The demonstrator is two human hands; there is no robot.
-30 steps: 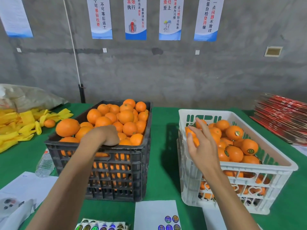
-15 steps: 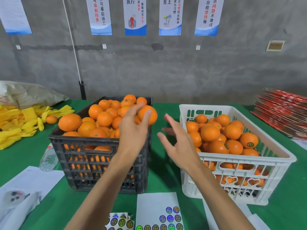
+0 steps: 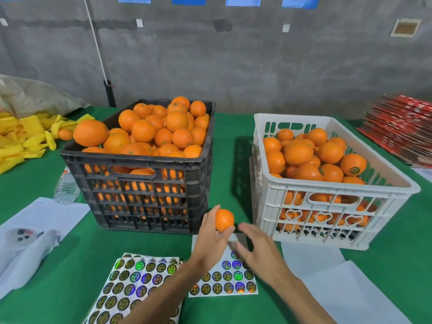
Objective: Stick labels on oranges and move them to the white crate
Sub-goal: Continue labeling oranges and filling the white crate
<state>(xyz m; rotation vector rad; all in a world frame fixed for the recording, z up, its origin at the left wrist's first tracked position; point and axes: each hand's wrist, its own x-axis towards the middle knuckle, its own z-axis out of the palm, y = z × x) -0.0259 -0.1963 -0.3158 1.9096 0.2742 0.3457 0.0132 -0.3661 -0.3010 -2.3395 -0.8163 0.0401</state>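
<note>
Clearly, our left hand (image 3: 214,238) grips one orange (image 3: 224,219) by curled fingertips and thumb, holding it up just in front of the black crate (image 3: 145,195) and above the near edge of the label sheet (image 3: 224,274). Our right hand (image 3: 259,250) hovers beside it with fingers spread and relaxed, holding nothing, low over that sheet; motion blur keeps us from saying whether a fingertip touches a label.

We judge the orange to be firm, fairly light and round enough to roll, with a smooth, faintly waxy skin that gives little purchase. A cupped hold across its widest part, as we have now, should keep it steady while leaving the upper face free for a label. Pressing too hard is not much of a worry, but a loose pinch could let it slip.

It looks small, evenly bright orange and unblemished on the side we see, with no label showing. The labels are round, dark and holographic, set in rows on white backing. The white crate (image 3: 327,206) stands to the right on the green surface (image 3: 70,265), already well filled with oranges, a few showing dark labels.
</note>
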